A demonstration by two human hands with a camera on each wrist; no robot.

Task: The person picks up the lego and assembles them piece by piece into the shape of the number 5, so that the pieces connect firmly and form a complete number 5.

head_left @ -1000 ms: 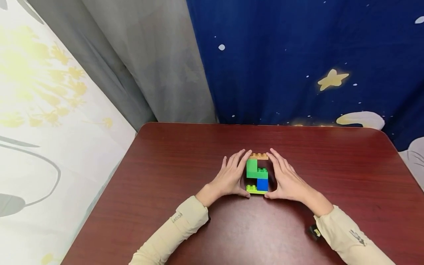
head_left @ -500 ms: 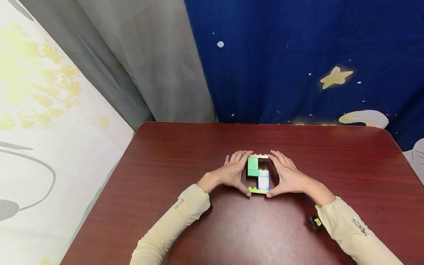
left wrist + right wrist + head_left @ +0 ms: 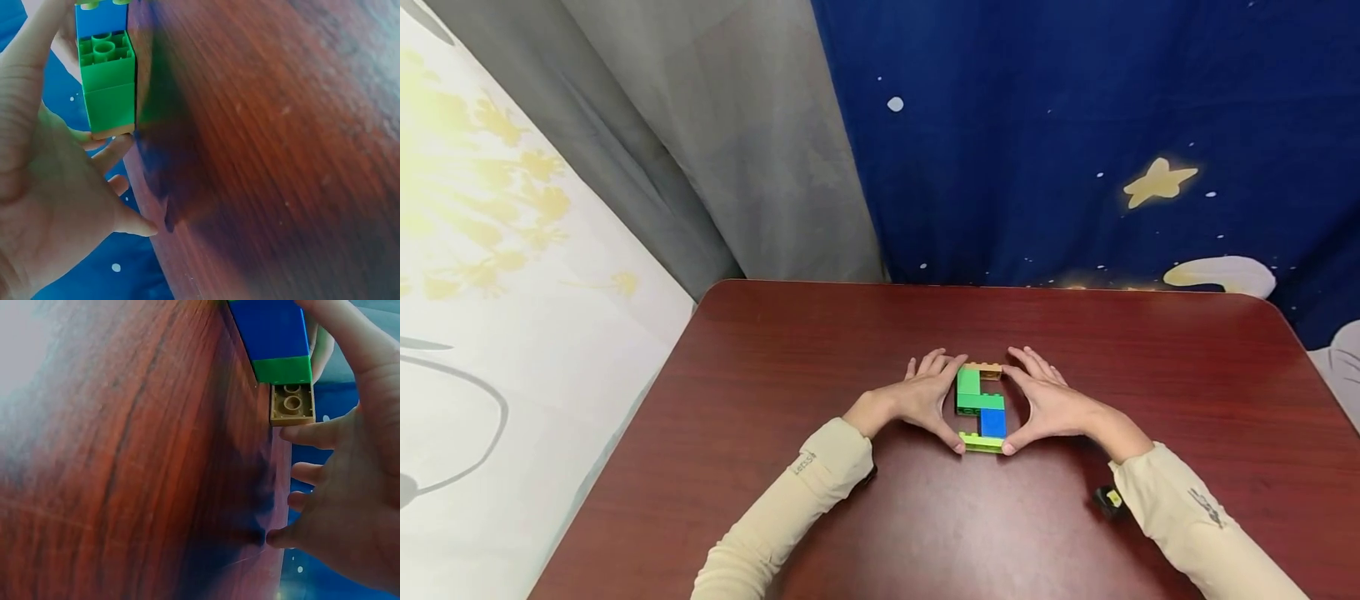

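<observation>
A joined stack of toy building bricks (image 3: 992, 402) is at mid-table, its studs toward the far side. It has a tan brick (image 3: 992, 370) at the far end, green bricks (image 3: 109, 106), a blue brick (image 3: 272, 328) and a lime brick (image 3: 981, 444) at the near end. My left hand (image 3: 921, 400) pinches it on the left, thumb at the lime end and forefinger at the tan end. On the right, my right hand (image 3: 1051, 407) pinches it likewise. In the right wrist view the tan brick's hollow underside shows. The other fingers spread away from the stack.
The dark red wooden table (image 3: 820, 350) has a rounded far edge, with a blue starry curtain (image 3: 1037, 150) and a grey curtain (image 3: 752, 150) behind it. A small black device (image 3: 1107, 500) sits by the right cuff.
The brick stack has tipped back in both hands: its studs showed earlier, and undersides of the green and tan bricks show now. Both hands keep their grip. The head view has shifted slightly.
</observation>
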